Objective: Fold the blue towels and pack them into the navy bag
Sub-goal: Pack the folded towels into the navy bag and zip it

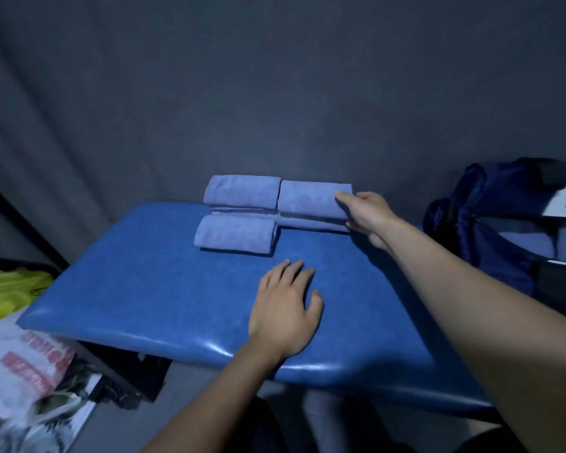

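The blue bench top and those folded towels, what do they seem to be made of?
The bench top looks like padded vinyl or faux leather: glossy highlights along its rounded front edge. The folded towels look like soft, matte, microfibre-like cloth with a fuzzy, shine-free surface, though the dim light leaves that open.

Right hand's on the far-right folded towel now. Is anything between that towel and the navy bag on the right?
Nothing visible blocks it. The right hand grips the right end of the folded towel, and only bare blue padded bench lies between it and the navy bag. Whether the bag's opening is clear cannot be told.
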